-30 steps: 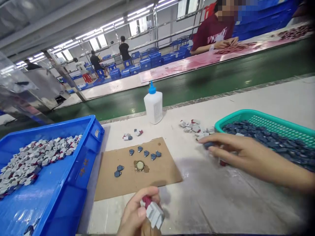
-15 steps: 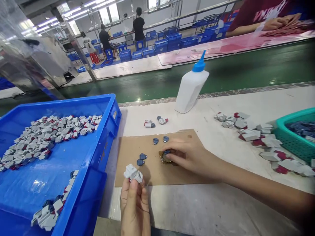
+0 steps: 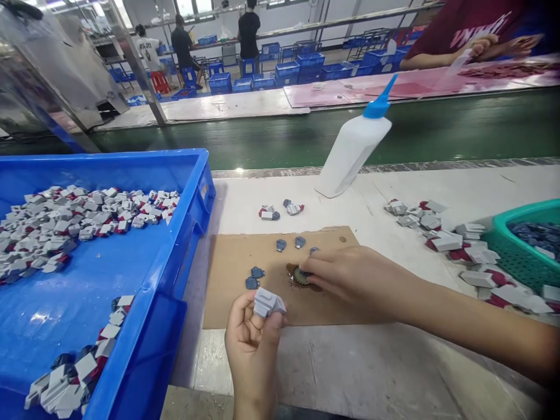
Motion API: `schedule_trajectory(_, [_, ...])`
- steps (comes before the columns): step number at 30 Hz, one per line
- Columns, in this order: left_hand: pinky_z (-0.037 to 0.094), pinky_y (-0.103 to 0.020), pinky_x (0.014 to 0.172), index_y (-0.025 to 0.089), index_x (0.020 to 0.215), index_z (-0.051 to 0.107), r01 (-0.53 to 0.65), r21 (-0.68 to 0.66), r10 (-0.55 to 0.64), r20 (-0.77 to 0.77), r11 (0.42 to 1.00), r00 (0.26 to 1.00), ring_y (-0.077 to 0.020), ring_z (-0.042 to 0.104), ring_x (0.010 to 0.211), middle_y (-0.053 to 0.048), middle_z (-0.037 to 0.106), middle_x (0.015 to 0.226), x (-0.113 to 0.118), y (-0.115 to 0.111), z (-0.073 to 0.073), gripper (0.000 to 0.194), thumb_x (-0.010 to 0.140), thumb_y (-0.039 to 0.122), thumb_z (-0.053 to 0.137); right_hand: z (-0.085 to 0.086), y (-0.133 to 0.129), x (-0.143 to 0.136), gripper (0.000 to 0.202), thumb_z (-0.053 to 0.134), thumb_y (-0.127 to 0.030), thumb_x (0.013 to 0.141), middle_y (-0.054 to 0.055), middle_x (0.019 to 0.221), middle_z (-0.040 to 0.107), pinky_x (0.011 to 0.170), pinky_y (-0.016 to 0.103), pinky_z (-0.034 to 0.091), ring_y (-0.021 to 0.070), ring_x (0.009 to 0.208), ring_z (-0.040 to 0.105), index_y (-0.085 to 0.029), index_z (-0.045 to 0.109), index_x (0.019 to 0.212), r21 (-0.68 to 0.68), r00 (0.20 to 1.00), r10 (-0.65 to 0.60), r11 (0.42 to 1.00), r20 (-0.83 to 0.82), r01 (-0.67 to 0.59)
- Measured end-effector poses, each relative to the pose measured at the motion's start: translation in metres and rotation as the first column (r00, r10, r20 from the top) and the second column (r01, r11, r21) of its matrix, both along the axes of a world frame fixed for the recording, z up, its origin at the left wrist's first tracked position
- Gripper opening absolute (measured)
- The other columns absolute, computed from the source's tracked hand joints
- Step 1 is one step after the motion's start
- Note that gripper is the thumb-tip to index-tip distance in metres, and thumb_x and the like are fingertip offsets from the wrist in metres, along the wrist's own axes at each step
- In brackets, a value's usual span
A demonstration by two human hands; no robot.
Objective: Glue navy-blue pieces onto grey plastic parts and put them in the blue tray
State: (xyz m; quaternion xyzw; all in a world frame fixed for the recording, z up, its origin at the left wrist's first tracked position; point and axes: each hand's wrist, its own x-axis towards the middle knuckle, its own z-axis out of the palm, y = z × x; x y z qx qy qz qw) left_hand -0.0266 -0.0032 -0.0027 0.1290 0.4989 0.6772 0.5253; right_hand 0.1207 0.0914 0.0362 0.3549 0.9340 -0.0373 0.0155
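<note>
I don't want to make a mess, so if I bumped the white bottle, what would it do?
The white bottle might tip, since it looks tall for its base. Its flattish sides suggest it probably wouldn't roll far. Its walls look like smooth plastic, so they may feel slippery.

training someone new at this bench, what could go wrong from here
The right hand is right at the small round dish, so it might tip it or spread the dark residue across the cardboard. The right forearm passes near the loose grey and red pieces and could knock them. A bump might topple the tall white bottle.
</note>
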Motion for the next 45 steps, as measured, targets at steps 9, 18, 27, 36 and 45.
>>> schedule_trajectory(9, [0.049, -0.015, 0.059, 0.019, 0.086, 0.059, 0.004, 0.013, -0.004, -0.003, 1.000, 1.000, -0.0103, 0.063, 0.067, 0.000, 0.066, 0.073, -0.001, 0.000, 0.000, 0.040, 0.055, 0.034, 0.079, 0.024, 0.004, -0.039, 0.024, 0.051, 0.004, 0.068, 0.004, 0.072, 0.060, 0.041, 0.025, 0.016, 0.0147, 0.058, 0.055, -0.014, 0.061, 0.080, -0.062, 0.890, 0.096, 0.995, 0.445, -0.076])
schedule_trajectory(18, [0.050, -0.014, 0.058, 0.021, 0.096, 0.058, 0.016, 0.017, -0.017, 0.023, 1.000, 1.000, -0.0087, 0.062, 0.065, 0.002, 0.067, 0.073, -0.002, 0.001, 0.001, 0.047, 0.056, 0.031, 0.080, 0.027, 0.004, -0.037, 0.023, 0.052, 0.002, 0.071, 0.005, 0.080, 0.062, 0.042, 0.025, 0.016, 0.0172, 0.062, 0.057, -0.014, 0.061, 0.086, -0.097, 0.887, 0.019, 0.995, 0.462, 0.030])
schedule_trajectory(27, [0.050, -0.013, 0.066, 0.021, 0.085, 0.067, 0.010, 0.031, -0.013, 0.097, 0.999, 0.995, -0.0096, 0.066, 0.069, 0.000, 0.071, 0.076, -0.004, -0.002, -0.004, 0.042, 0.048, 0.031, 0.084, 0.017, -0.003, -0.016, 0.011, 0.049, -0.016, 0.082, 0.001, 0.072, 0.061, 0.048, 0.023, 0.027, 0.0126, 0.057, 0.055, -0.015, 0.059, 0.077, -0.127, 1.000, -0.001, 0.992, 0.000, 0.001])
schedule_trajectory(36, [0.051, -0.013, 0.065, 0.025, 0.082, 0.067, 0.057, 0.145, -0.068, 0.072, 0.988, 0.995, -0.0091, 0.066, 0.068, 0.001, 0.071, 0.074, -0.005, -0.002, -0.009, 0.035, 0.051, 0.025, 0.084, 0.040, -0.030, -0.013, 0.008, 0.057, -0.022, 0.081, -0.004, 0.072, 0.062, 0.053, 0.016, 0.038, 0.0051, 0.059, 0.053, -0.018, 0.061, 0.087, -0.328, 0.785, -0.140, 0.941, -0.603, -0.084])
schedule_trajectory(45, [0.048, -0.010, 0.067, 0.026, 0.080, 0.067, 0.053, 0.090, -0.056, 0.037, 0.995, 0.998, -0.0055, 0.064, 0.065, 0.004, 0.071, 0.073, -0.001, -0.004, 0.003, 0.035, 0.049, 0.028, 0.084, 0.030, -0.030, -0.012, 0.009, 0.055, -0.023, 0.083, -0.004, 0.072, 0.061, 0.054, 0.017, 0.037, 0.0052, 0.059, 0.053, -0.018, 0.060, 0.088, -0.284, 0.808, -0.076, 0.952, -0.585, -0.115])
